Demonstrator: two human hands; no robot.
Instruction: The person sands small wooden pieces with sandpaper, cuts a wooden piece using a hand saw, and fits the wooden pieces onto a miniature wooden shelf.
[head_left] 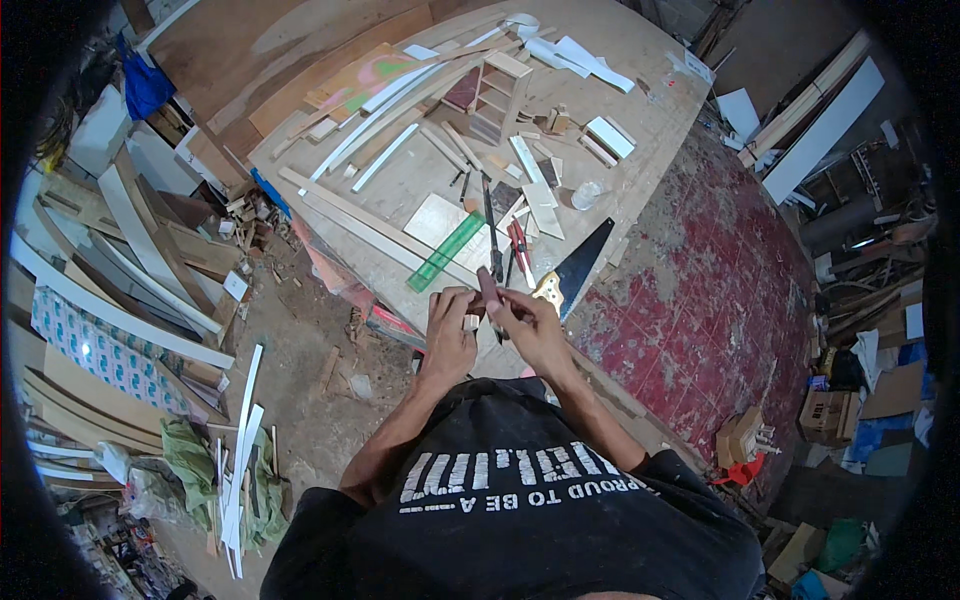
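Both my hands meet at the near corner of the workbench (648, 110), close to my body. Between the fingers of my right hand (532, 330) is a flat reddish-brown strip (487, 284); its material is hard to make out. My left hand (452, 332) is closed around a small pale wood piece (470, 322), mostly hidden by the fingers. Just beyond them lie a green ruler (446, 250), red-handled pliers (520, 250) and a long dark tool (490, 215). A handsaw (583, 268) with a pale handle rests beside my right hand.
Farther back on the bench are a small wooden shelf-like frame (498, 95), a clear jar (586, 194), wood offcuts and long strips. Boards (140, 220) lean at left, with white strips (243, 470) below. Cartons (828, 412) and scrap crowd the right, past the red floor (690, 300).
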